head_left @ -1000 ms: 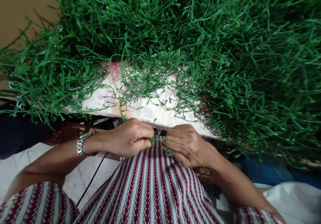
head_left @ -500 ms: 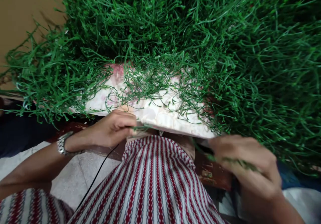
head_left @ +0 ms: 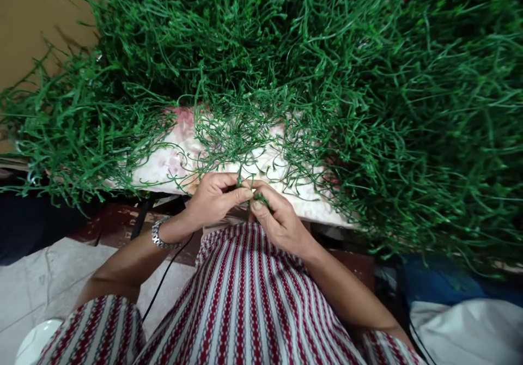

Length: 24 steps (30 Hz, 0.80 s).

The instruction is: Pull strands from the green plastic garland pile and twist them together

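Close together at the table's near edge, my left hand and my right hand meet in front of my body. Thumb and fingers of the left pinch a thin green stem, whose upper part stands up between them. A short bit of green sprig shows in the closed fingers of my right hand; whether it is the same piece I cannot tell. Just beyond, loose green sprigs with forked tips lie on a pale, flower-patterned cover.
A big tangled heap of green sprigs spreads across the back and right. Another pile hangs over the front edge at left. A dark cable runs down beside my striped clothing. Pale cloth lies at lower right.
My right hand has come in from the far right to meet my left hand. The left hand has shifted right. Both still hold green pieces.
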{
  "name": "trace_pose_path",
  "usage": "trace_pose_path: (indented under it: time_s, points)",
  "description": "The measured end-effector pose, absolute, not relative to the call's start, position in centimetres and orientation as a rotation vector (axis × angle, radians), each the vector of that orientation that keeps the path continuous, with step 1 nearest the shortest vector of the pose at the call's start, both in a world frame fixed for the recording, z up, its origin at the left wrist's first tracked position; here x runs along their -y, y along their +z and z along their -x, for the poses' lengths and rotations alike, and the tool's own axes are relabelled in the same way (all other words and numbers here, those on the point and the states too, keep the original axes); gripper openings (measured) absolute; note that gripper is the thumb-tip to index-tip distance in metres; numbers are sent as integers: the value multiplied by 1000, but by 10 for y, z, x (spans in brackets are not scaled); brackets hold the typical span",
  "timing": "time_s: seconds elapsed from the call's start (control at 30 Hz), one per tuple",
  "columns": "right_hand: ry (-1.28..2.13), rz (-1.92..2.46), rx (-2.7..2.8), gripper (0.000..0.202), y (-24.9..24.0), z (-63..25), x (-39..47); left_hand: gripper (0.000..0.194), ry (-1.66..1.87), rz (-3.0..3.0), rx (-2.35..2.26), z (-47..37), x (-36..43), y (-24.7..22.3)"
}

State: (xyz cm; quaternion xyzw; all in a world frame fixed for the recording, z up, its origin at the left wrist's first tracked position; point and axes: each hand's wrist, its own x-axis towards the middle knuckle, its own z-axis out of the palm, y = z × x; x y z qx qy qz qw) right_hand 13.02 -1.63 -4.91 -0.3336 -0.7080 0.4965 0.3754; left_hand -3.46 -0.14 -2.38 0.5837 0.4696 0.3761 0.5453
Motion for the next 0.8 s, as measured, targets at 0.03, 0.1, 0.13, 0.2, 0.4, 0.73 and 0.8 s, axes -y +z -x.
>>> trace_pose_path:
  time_s: [0.03,0.1,0.13,0.2,0.4,0.73,0.8]
  points:
    - [1347,867,1759,24,-52,-129,18,11,923,-1386,-1123,34,2,-26]
    - [1462,872,1666,25,-55,-129,21,13,1001,-1393,-1140,32,3,-30]
    - [1495,875,1632,25,-56,-129,23,13,1048,-1391,-1156,31,3,-32]
    - [1512,880,1594,23,-59,-126,24,13,1125,-1359,-1171,28,2,-36]
    - [1437,969,1287,24,-72,-108,25,15,1129,-1044,-1066,18,2,-40]
    - [1460,949,1371,24,-61,-108,18,15,1274,-825,-1039,16,-2,-29]
    - [1464,941,1457,26,-57,-114,18,14,1360,-825,-1068,17,-2,-28]
